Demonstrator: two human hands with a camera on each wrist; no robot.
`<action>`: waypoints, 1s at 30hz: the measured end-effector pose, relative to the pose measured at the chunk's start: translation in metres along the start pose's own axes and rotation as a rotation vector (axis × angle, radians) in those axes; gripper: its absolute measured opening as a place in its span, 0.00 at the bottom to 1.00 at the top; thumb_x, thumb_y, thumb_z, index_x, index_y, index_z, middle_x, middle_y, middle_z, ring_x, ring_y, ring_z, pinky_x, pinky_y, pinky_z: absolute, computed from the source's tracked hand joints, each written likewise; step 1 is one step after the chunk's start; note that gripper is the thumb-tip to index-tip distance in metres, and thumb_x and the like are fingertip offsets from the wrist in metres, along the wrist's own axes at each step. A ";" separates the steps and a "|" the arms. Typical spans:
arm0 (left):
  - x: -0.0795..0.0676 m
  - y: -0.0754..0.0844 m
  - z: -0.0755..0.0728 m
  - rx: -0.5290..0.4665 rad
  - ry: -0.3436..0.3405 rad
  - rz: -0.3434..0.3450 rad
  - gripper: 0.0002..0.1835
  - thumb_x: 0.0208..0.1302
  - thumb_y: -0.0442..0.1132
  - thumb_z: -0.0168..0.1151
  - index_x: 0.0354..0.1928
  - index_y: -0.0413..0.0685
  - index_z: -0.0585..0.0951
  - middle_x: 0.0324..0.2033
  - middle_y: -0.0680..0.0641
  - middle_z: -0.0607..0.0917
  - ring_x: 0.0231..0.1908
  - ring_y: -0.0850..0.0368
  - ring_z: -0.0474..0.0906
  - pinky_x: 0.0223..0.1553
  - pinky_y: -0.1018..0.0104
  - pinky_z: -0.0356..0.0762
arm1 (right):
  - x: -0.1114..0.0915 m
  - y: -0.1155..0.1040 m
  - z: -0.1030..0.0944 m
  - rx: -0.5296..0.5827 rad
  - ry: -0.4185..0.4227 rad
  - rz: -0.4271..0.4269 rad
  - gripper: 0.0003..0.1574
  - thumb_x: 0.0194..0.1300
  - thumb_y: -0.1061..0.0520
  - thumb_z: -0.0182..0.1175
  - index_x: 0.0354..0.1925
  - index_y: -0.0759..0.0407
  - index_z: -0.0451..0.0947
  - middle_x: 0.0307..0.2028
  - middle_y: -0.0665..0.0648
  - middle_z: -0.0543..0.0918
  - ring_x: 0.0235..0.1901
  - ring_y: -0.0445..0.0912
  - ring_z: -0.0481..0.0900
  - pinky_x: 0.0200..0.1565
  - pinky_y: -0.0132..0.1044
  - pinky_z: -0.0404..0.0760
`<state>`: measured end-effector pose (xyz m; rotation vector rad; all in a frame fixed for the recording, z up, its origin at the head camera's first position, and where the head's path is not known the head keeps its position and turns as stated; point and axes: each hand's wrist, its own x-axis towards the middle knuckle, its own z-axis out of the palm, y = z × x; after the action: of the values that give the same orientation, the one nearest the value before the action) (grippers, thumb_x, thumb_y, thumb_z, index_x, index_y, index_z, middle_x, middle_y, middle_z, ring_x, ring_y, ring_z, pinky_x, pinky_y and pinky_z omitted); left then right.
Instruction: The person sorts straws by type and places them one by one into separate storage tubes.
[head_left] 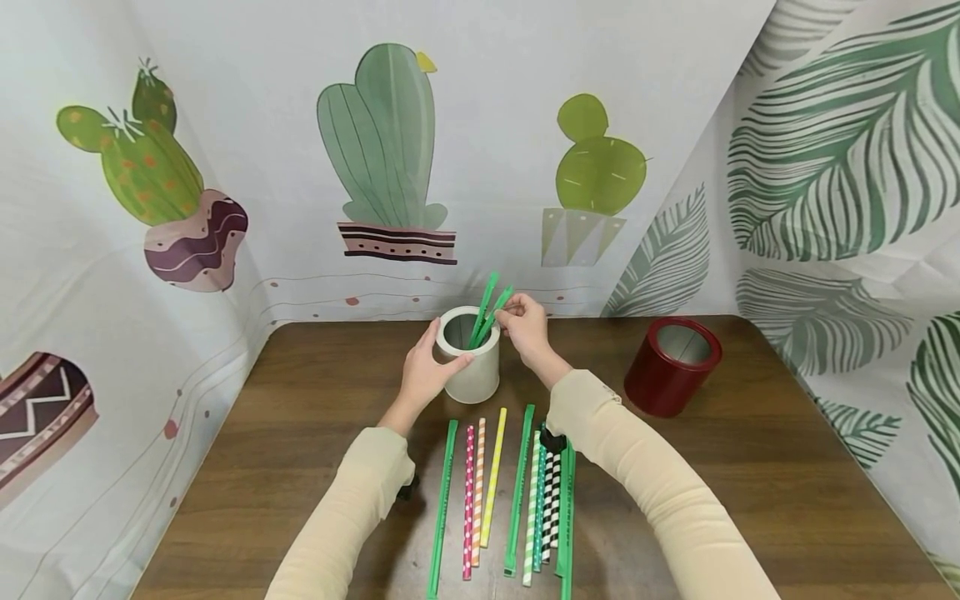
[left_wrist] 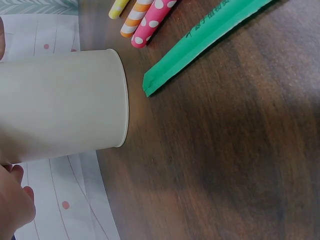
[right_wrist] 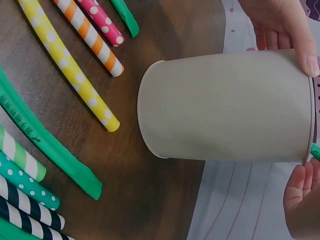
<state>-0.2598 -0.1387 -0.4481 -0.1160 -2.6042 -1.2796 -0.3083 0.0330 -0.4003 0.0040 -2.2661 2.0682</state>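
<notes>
A white can stands near the back edge of the table, with two green paper-wrapped straws leaning up out of its mouth. My left hand grips the can's left side, thumb across the front just under the rim. At the opposite side of the rim, my right hand has curled fingers and pinches the right-hand green straw. In the right wrist view, a green tip shows beside that hand, and the left thumb lies over the can's rim.
In front of the can lie loose straws: green wrapped ones, a pink dotted one, an orange-striped one, a yellow one and several striped or dotted ones under the right forearm. A dark red can stands at right. Printed cloth hangs behind.
</notes>
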 end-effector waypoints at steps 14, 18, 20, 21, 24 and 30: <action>-0.001 0.002 0.000 0.004 -0.006 -0.027 0.50 0.43 0.62 0.64 0.66 0.51 0.55 0.64 0.46 0.61 0.63 0.49 0.57 0.61 0.51 0.57 | -0.015 -0.008 -0.032 0.007 -0.111 0.119 0.15 0.57 0.62 0.56 0.44 0.62 0.69 0.30 0.51 0.73 0.29 0.46 0.75 0.26 0.31 0.77; -0.001 0.002 -0.001 0.003 -0.009 -0.029 0.50 0.43 0.62 0.63 0.66 0.51 0.55 0.64 0.45 0.60 0.64 0.49 0.57 0.61 0.51 0.57 | -0.022 -0.008 -0.046 0.010 -0.152 0.139 0.15 0.57 0.62 0.56 0.45 0.62 0.68 0.30 0.51 0.73 0.28 0.44 0.75 0.26 0.31 0.78; -0.001 0.002 -0.001 0.003 -0.009 -0.026 0.50 0.44 0.62 0.63 0.66 0.50 0.55 0.65 0.45 0.60 0.64 0.49 0.57 0.61 0.52 0.57 | -0.026 -0.008 -0.052 0.009 -0.169 0.146 0.16 0.58 0.62 0.56 0.45 0.62 0.67 0.30 0.51 0.74 0.26 0.42 0.75 0.26 0.31 0.78; -0.001 0.001 -0.001 0.004 -0.009 -0.024 0.50 0.43 0.62 0.63 0.66 0.50 0.55 0.65 0.45 0.60 0.63 0.49 0.57 0.61 0.52 0.57 | -0.028 -0.008 -0.056 0.012 -0.179 0.150 0.17 0.58 0.63 0.55 0.46 0.63 0.66 0.30 0.51 0.74 0.26 0.42 0.75 0.26 0.32 0.79; -0.001 0.000 -0.001 0.009 -0.010 -0.024 0.50 0.43 0.63 0.62 0.67 0.51 0.55 0.65 0.45 0.60 0.64 0.49 0.57 0.61 0.51 0.57 | -0.036 -0.007 -0.065 0.017 -0.200 0.178 0.17 0.58 0.63 0.55 0.46 0.63 0.66 0.29 0.51 0.75 0.24 0.42 0.76 0.26 0.32 0.79; -0.001 0.000 0.000 0.012 -0.012 -0.023 0.50 0.43 0.64 0.62 0.66 0.51 0.55 0.65 0.45 0.60 0.64 0.48 0.57 0.61 0.51 0.57 | -0.052 0.004 -0.082 0.016 -0.238 0.244 0.19 0.58 0.63 0.55 0.48 0.63 0.64 0.29 0.51 0.75 0.25 0.43 0.78 0.25 0.33 0.79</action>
<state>-0.2590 -0.1389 -0.4480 -0.0922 -2.6303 -1.2753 -0.2522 0.1124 -0.4003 -0.0283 -2.4992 2.3175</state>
